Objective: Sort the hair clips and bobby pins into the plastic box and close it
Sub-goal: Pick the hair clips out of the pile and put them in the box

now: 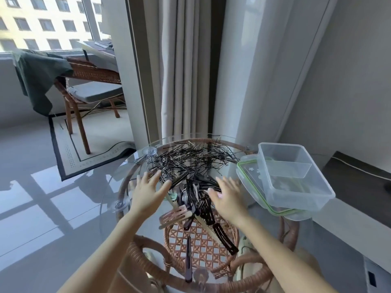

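Note:
A wide heap of black bobby pins [190, 159] lies at the far side of the round glass table [114, 199]. Nearer me is a pile of hair clips [196, 199], mostly black with a pink one [175, 215] and a mint one. A long dark clip [188, 259] lies alone near the front. The clear plastic box [296, 178] stands open at the right, resting on its green-rimmed lid [251, 182]. My left hand [148, 191] hovers open left of the clip pile. My right hand [228, 197] hovers open to its right.
The glass top rests on a rattan frame [203, 240] with a woven shelf below. Curtains [186, 70] hang behind the table. A rattan chair [88, 85] with green cloth stands at the back left. A low dark bench [355, 182] runs along the right wall.

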`<act>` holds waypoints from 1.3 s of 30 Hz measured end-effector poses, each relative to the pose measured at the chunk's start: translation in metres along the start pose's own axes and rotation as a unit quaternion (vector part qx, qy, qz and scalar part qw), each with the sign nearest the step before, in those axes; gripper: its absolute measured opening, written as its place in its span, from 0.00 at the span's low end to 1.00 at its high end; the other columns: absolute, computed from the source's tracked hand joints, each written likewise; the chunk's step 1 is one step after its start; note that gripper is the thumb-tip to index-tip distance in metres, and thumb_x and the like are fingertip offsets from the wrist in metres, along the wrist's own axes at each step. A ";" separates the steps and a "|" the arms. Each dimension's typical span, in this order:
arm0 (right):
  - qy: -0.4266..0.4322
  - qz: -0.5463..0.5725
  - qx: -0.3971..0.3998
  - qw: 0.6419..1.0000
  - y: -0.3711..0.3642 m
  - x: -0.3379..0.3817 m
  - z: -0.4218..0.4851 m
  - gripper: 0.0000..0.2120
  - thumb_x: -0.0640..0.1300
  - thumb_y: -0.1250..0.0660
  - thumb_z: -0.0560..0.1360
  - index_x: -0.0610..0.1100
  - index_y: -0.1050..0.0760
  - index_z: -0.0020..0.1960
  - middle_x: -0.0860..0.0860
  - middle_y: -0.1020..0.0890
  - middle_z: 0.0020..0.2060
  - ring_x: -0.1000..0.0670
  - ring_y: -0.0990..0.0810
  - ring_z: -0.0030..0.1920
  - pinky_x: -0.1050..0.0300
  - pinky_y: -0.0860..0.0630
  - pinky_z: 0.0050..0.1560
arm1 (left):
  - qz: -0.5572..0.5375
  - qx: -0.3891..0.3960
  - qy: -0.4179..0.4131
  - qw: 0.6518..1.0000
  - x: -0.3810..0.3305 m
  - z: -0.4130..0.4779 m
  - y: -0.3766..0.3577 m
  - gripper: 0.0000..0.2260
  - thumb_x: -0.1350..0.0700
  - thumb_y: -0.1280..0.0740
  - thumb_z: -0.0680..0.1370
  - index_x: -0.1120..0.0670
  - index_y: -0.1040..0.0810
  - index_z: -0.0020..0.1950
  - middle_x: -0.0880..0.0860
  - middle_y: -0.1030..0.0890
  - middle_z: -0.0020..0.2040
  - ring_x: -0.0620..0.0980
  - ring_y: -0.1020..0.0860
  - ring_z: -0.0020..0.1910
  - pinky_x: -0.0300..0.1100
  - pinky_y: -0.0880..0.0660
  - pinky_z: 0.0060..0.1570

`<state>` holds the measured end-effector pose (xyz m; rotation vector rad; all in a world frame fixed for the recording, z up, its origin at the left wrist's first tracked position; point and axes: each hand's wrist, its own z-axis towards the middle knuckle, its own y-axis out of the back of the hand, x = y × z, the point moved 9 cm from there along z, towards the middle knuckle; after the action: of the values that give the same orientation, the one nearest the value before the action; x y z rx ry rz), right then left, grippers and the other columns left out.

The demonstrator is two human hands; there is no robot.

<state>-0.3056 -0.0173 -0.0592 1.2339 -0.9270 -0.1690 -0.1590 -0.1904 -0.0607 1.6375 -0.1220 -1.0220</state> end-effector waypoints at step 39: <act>-0.072 0.018 -0.067 0.995 0.018 -0.028 0.261 0.20 0.49 0.50 0.80 0.41 0.32 0.67 0.42 0.32 0.70 0.40 0.37 0.71 0.48 0.43 0.71 | 0.030 0.087 -0.096 0.991 -0.041 0.220 -0.028 0.21 0.44 0.52 0.81 0.47 0.39 0.73 0.48 0.44 0.76 0.53 0.50 0.76 0.52 0.54 0.74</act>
<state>-0.5074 -0.1853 -0.0504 1.0916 -1.0456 -0.2911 -0.3425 -0.3219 -0.0568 1.6781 -0.3973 -1.1472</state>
